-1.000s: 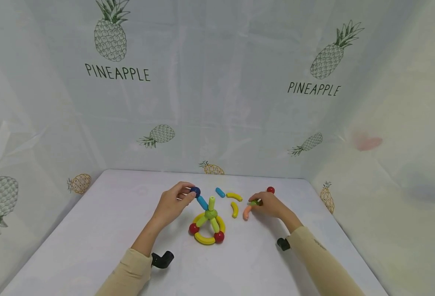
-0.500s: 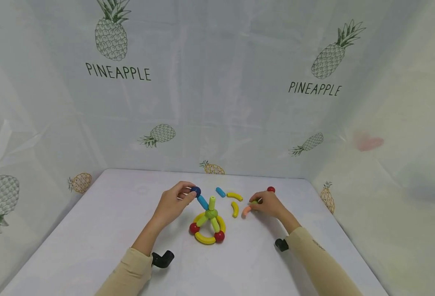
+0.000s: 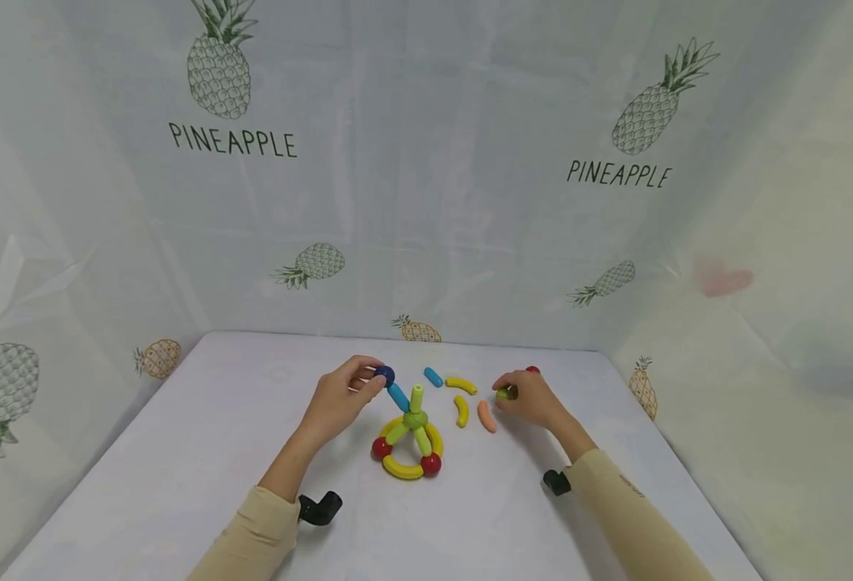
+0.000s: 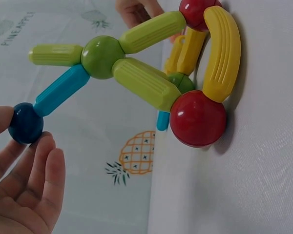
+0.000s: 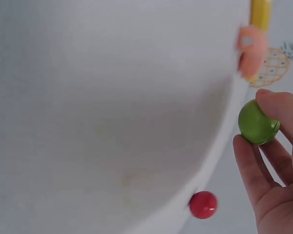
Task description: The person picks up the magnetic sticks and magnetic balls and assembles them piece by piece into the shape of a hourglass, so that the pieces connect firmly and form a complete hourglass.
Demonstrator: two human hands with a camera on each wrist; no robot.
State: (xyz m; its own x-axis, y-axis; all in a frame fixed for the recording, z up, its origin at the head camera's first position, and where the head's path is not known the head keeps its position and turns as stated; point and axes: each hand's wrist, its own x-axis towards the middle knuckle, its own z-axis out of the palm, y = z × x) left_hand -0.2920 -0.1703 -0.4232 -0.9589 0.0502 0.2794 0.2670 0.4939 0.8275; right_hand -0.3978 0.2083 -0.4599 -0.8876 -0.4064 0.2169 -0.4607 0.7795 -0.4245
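Clearly, the left hand [image 3: 340, 399] pinches a blue ball [image 3: 385, 375], the right hand [image 3: 533, 399] a green ball [image 5: 258, 122] nearer the surface's far right corner [image 3: 582, 363], and left-hand tugging could split the frame [image 3: 416, 420].

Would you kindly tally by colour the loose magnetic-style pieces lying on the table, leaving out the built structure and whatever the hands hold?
Blue stick: 1
Yellow curved sticks: 2
Orange curved stick: 1
Red ball: 1
Total: 5
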